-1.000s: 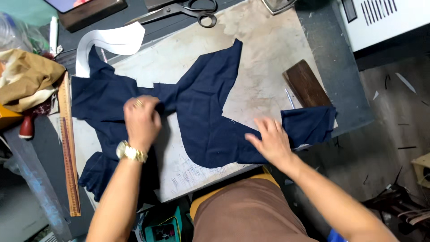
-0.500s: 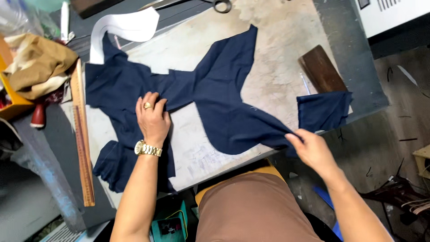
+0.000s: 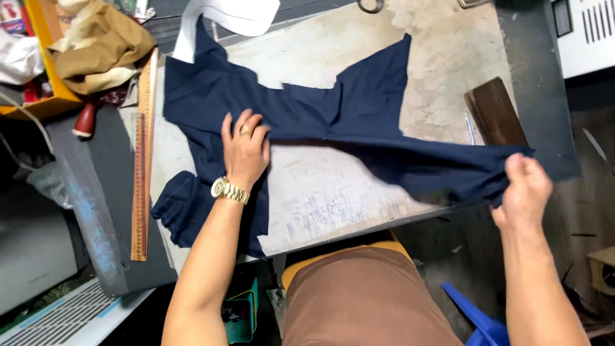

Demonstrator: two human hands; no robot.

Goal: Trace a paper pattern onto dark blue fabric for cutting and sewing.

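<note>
Far left, a yellow bin (image 3: 45,106) is sitting off the table's edge with tan cloth (image 3: 99,51) spilling out of it, and a red-handled tool (image 3: 85,118) is leaning just beside it. A wooden ruler (image 3: 141,173) is lying along the left edge of the worn table (image 3: 333,192). The navy fabric (image 3: 359,122) is spreading across the tabletop, its lower left end drooping over the near edge. The left hand (image 3: 245,150) is pressing flat on it, fingers slightly apart. A white strip (image 3: 224,16) is poking out at the top. Bare tabletop is showing between the hands. A dark wooden block (image 3: 494,114) is resting near the right edge. The right hand (image 3: 526,192) is lifting the fabric's right end past the edge, fingers clamped on it.
</note>
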